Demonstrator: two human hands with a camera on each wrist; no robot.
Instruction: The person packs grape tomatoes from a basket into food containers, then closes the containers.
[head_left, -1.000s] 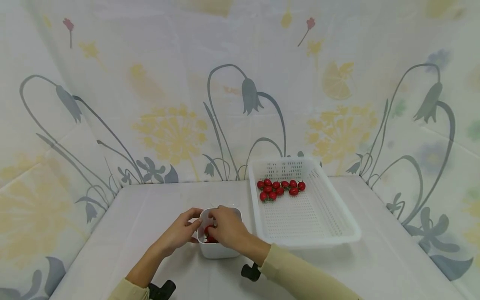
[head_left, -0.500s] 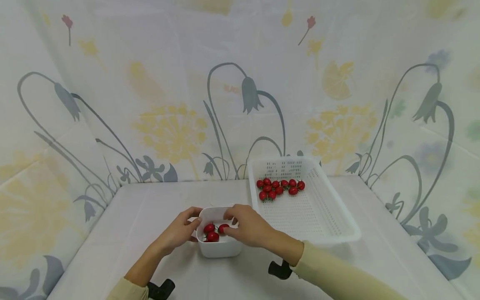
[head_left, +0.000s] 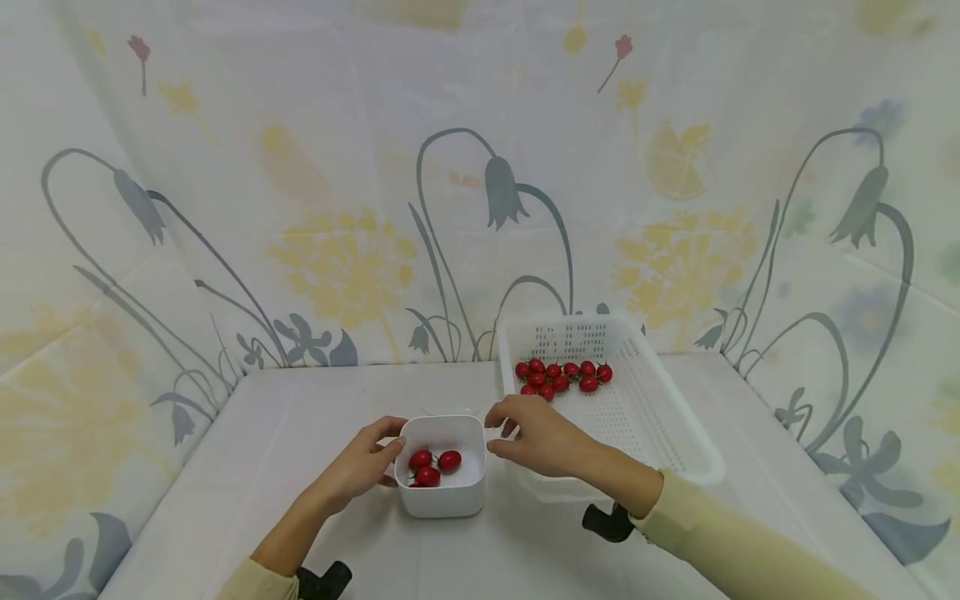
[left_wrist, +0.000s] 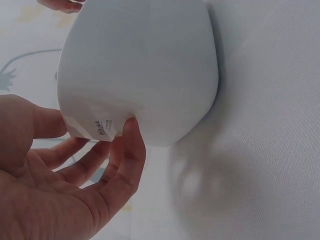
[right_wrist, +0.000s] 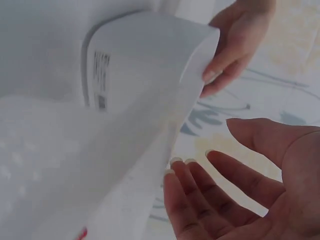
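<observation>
A small white plastic box point(head_left: 441, 502) stands on the table with several red cherry tomatoes point(head_left: 427, 476) inside. Its near wall partly hides one of them. My left hand point(head_left: 362, 463) holds the box at its left side, thumb and fingertips on the rim and outer wall, as the left wrist view shows near a printed label point(left_wrist: 105, 129). My right hand point(head_left: 542, 435) hovers just right of the box, over the near left edge of the white basket. In the right wrist view its loosely bent fingers point(right_wrist: 187, 195) hold nothing.
A larger white perforated basket point(head_left: 678, 400) stands at the right, its left side close to the box. More cherry tomatoes point(head_left: 561, 383) lie at its far left. A flower-printed cloth point(head_left: 345, 183) hangs behind the white-covered table point(head_left: 300, 417).
My right hand has come out of the box, leaving a cherry tomato there, and moved right to the basket's edge. The left hand has stayed on the box.
</observation>
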